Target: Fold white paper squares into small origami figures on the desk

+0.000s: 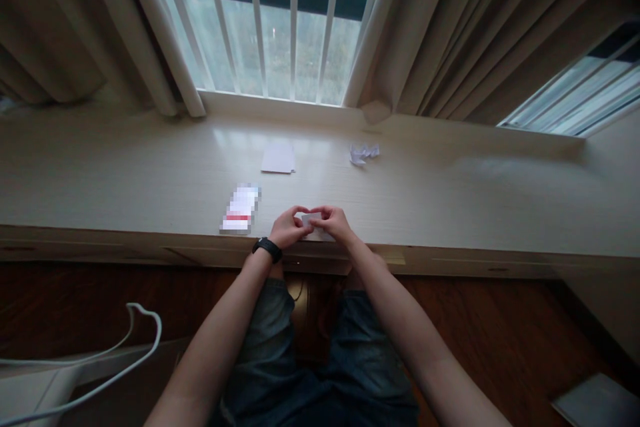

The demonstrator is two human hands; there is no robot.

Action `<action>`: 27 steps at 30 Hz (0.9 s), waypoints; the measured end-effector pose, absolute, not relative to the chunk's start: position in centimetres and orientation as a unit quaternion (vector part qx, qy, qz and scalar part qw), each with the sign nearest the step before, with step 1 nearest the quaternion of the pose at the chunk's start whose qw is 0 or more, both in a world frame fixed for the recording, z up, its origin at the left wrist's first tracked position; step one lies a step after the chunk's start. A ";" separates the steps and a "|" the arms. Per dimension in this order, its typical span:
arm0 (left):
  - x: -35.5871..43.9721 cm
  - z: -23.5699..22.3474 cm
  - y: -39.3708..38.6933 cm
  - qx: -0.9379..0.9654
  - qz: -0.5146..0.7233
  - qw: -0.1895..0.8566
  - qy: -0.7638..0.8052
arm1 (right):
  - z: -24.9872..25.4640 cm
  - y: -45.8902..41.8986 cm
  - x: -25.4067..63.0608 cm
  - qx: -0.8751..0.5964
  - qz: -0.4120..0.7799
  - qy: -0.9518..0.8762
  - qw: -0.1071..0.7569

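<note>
Between both hands, just over the near edge of the pale window ledge (165, 193), is a small piece of white paper (311, 219). My left hand (290, 227), with a black band on its wrist, pinches the paper's left side. The right side is pinched by my right hand (333, 221), thumb in front. Fingertips of the two hands nearly meet above the paper, and part of it is hidden behind them. Farther back lies a stack of white paper sheets (278, 157). To its right are several small folded white paper pieces (363, 154).
A blurred-out rectangular item with a red band (241, 209) lies left of my hands. Curtains (425, 33) hang on both sides of the barred window (270, 47). A white cable (159, 327) loops at lower left, and a grey flat object (597, 401) is at lower right.
</note>
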State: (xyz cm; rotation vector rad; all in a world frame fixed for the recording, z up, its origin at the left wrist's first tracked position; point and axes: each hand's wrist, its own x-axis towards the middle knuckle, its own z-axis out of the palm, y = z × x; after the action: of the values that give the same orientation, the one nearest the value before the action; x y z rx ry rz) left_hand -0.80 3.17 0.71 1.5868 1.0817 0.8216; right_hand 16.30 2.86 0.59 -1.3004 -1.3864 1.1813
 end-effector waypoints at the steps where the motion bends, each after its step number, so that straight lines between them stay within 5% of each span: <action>1: -0.8 0.7 3.1 0.655 0.343 0.504 0.447 | 0.6 2.9 16.2 -0.523 0.481 -0.549 0.440; 21: -1.0 1.1 3.4 0.677 0.319 0.462 0.477 | 0.6 2.3 16.4 -0.523 0.451 -0.568 0.447; 27: -1.1 0.7 3.5 0.637 0.312 0.534 0.461 | -0.3 2.6 16.5 -0.524 0.437 -0.570 0.457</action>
State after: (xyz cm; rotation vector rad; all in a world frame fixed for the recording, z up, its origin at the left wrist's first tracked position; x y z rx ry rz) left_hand -1.10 3.54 0.69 1.5173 1.0980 0.7447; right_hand 16.47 2.59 -0.35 -1.2917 -1.4059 1.0767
